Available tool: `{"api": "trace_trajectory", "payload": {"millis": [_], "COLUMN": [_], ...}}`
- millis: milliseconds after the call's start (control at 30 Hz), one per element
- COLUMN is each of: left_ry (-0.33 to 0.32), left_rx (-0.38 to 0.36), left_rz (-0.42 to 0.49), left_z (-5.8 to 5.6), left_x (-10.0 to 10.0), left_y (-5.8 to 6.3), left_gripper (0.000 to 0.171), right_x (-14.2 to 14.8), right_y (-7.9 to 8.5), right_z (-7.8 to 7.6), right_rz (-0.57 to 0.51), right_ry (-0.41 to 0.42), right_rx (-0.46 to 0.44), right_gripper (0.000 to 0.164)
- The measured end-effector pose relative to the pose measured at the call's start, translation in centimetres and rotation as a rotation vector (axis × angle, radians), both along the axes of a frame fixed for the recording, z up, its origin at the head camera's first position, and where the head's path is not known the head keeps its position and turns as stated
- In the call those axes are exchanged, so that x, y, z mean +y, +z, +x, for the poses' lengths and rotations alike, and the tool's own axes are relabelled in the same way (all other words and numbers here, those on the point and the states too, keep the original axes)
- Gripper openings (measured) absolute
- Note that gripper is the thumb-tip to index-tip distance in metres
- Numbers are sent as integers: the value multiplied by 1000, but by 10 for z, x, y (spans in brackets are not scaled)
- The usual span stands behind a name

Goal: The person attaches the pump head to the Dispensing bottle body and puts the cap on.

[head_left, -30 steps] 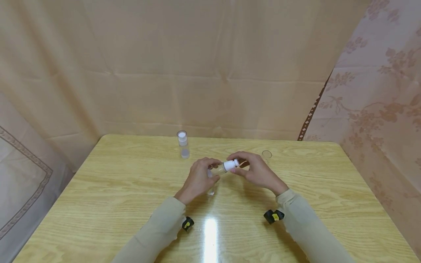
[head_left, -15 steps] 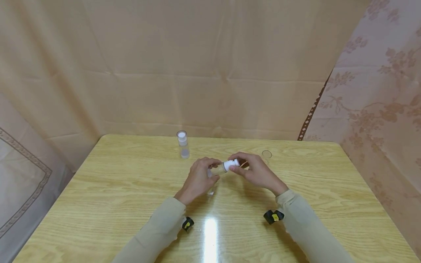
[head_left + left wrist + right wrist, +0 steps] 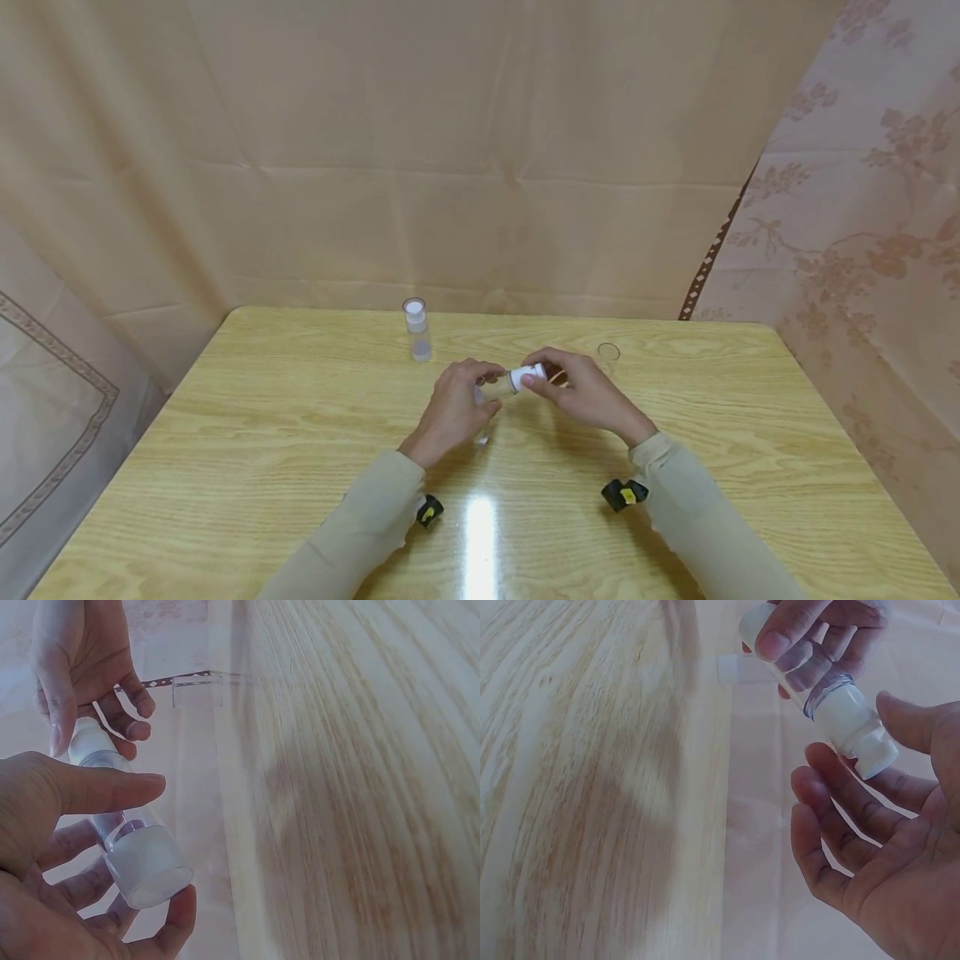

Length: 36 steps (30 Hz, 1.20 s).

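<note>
A clear pump bottle with a white collar (image 3: 519,378) is held tilted above the table in the head view. My left hand (image 3: 452,408) grips its transparent body, thumb on one side and fingers on the other; the white base (image 3: 150,864) shows in the left wrist view. At the opposite end, my right hand (image 3: 581,390) pinches the white top with thumb and forefinger. In the right wrist view the white pump head (image 3: 876,755) points toward the right palm, and the other fingers are loosely bent below it.
A similar clear bottle (image 3: 417,331) with a white top stands near the table's back edge, left of centre. Right of the right hand stands a transparent cap (image 3: 609,352), seen mostly as a thin ring. Curtains hang behind the wooden table (image 3: 262,417).
The right thumb and fingers have shifted around the white top, with the thumb now over the collar. The left hand and the bottle stay nearly still.
</note>
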<state>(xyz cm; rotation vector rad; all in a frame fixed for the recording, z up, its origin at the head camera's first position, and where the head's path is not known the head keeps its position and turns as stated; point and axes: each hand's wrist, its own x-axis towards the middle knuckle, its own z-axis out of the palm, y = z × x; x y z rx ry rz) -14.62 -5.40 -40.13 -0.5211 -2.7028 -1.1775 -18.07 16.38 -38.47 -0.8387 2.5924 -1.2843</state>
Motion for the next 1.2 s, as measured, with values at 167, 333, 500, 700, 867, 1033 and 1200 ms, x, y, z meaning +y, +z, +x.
{"api": "trace_trajectory", "payload": {"millis": [167,333,500,700,867,1033,1200], "left_ry": [-8,-23,-25,-8,15,16,15], "left_rx": [-6,-8,-24,-8,17,12,1], "left_rz": [18,30,52,23,-2,-3,7], "left_z": [0,0,0,2,3,2,2], "left_x": [0,-1,-1,0,0,0,-2], "left_y": [0,0,0,0,1,0,0], "left_gripper": [38,38,38,38,39,39,39], "right_x": [1,2,0,-1,-1,-1,1], "right_y": [2,3,4,4,3,5,8], "right_z": [1,2,3,3,2,3,4], "right_rz": [-22,-41,-38,-26,-18,-7,26], "right_ry": [20,53,47,32,22,34,45], "right_rx": [14,34,45,41,45,52,79], "right_gripper": [35,35,29,26,24,26,35]}}
